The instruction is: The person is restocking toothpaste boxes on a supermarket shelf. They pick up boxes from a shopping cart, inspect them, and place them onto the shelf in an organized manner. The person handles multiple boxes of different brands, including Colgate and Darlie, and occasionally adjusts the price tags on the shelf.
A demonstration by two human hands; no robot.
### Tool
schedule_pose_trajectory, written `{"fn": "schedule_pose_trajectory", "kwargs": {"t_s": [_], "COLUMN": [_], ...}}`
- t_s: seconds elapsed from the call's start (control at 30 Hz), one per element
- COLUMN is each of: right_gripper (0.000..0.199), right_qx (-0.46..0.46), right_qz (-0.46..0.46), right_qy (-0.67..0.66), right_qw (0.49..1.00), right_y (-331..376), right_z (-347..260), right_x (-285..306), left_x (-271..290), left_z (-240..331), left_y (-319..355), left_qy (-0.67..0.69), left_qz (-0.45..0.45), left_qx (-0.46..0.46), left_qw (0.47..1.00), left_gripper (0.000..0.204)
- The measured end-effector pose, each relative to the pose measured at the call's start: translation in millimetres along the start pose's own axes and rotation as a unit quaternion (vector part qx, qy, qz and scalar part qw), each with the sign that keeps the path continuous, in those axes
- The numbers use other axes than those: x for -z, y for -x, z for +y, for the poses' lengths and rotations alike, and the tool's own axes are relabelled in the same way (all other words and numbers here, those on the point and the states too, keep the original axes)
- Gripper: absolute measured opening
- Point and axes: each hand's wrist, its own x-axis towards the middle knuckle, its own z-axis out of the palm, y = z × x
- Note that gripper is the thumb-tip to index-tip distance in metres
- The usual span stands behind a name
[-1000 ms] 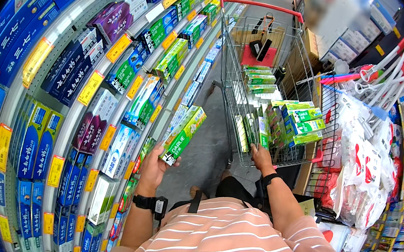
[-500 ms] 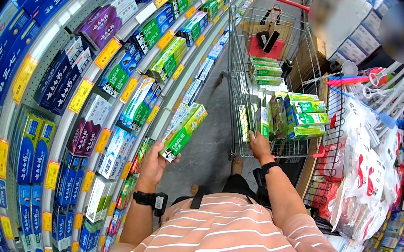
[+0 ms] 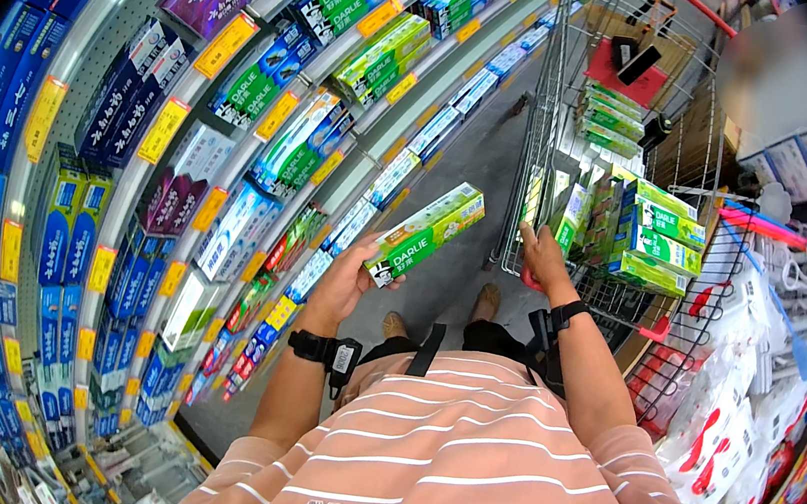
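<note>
My left hand (image 3: 345,280) is closed round the near end of a long green-and-yellow toothpaste box (image 3: 431,233). The box is tilted, its far end pointing up and to the right, in the gap between the shelf and the wire shopping cart (image 3: 544,98). At the cart's near end, my right hand (image 3: 546,257) is wrapped over the rim beside a red corner piece. Several green toothpaste boxes (image 3: 662,235) lie stacked inside by that hand, and another group of green boxes (image 3: 611,121) sits farther back. My right palm and part of its grip are hidden.
Shelves of toothpaste boxes (image 3: 382,58) with yellow price tags curve along the left. A red flat item (image 3: 607,71) and a black phone-like object (image 3: 640,65) are at the cart's far end. White plastic packs (image 3: 721,412) and a wire rack stand close on the right.
My left hand has brought the toothpaste box rightward, away from the shelf and closer to the cart. The view has shifted, so the cart and my right hand appear farther right and higher.
</note>
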Motion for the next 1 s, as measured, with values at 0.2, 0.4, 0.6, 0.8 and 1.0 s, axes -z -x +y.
{"fn": "schedule_pose_trajectory", "kwargs": {"t_s": [0.2, 0.4, 0.6, 0.8, 1.0], "right_gripper": [0.070, 0.067, 0.047, 0.062, 0.063], "right_qx": [0.041, -0.066, 0.026, 0.091, 0.025], "right_qz": [-0.046, -0.204, -0.218, -0.340, -0.405], "right_qy": [0.008, -0.014, -0.200, -0.359, -0.431], "right_qw": [0.998, 0.977, 0.955, 0.864, 0.806], "right_y": [-38.4, -54.6, -56.3, -43.7, -48.0], "right_z": [39.6, -3.3, -57.1, -108.3, -125.3], "right_x": [9.3, 70.6, 133.4, 125.5, 94.4], "left_x": [-30.1, -40.2, -49.9, -59.6, -47.9], "left_z": [-11.5, -21.0, -23.4, -23.8, -24.0], "left_y": [-9.8, -5.3, -6.9, -15.6, -17.8], "left_qy": [0.017, 0.037, 0.058, 0.103, 0.137], "left_qz": [0.033, 0.075, 0.093, 0.104, 0.095], "left_qx": [-0.003, -0.012, -0.010, -0.004, 0.022], "left_qw": [0.999, 0.996, 0.994, 0.989, 0.986], "left_gripper": [0.052, 0.049, 0.048, 0.048, 0.053]}}
